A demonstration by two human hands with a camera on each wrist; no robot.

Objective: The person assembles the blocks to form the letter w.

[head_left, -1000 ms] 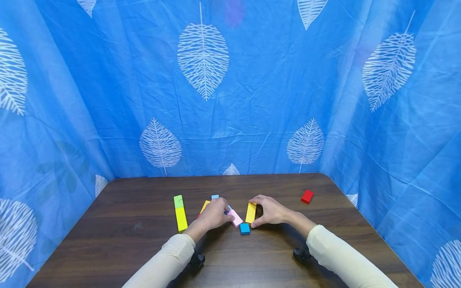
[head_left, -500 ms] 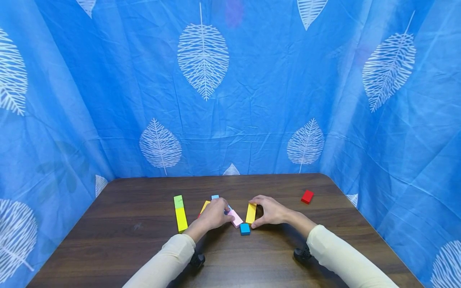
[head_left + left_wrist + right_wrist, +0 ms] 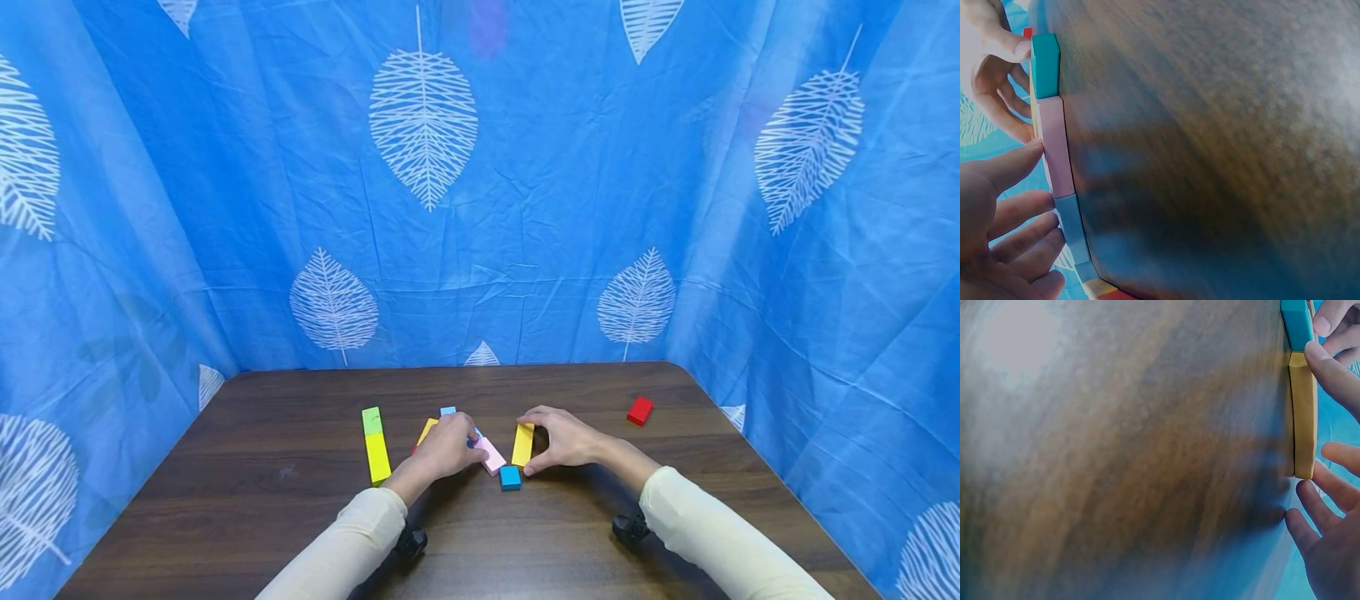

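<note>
In the head view, my left hand (image 3: 447, 448) holds a pink block (image 3: 491, 457), thumb on its side and curled fingers by the light blue block (image 3: 1072, 228) behind it. The hand hides part of the light blue block. My right hand (image 3: 562, 439) grips a yellow-orange block (image 3: 522, 444) lengthwise, thumb at its near end and fingertips at its far end. A small teal-blue block (image 3: 510, 477) lies flat where the near ends of the pink and yellow-orange blocks come close together, just by the right thumb.
A yellow block (image 3: 377, 458) with a green block (image 3: 371, 420) at its far end lies to the left. Another orange block (image 3: 426, 429) shows beside the left hand, and a light blue block (image 3: 447, 410) behind it. A red block (image 3: 640, 410) lies alone at the right on the wooden table (image 3: 262, 517).
</note>
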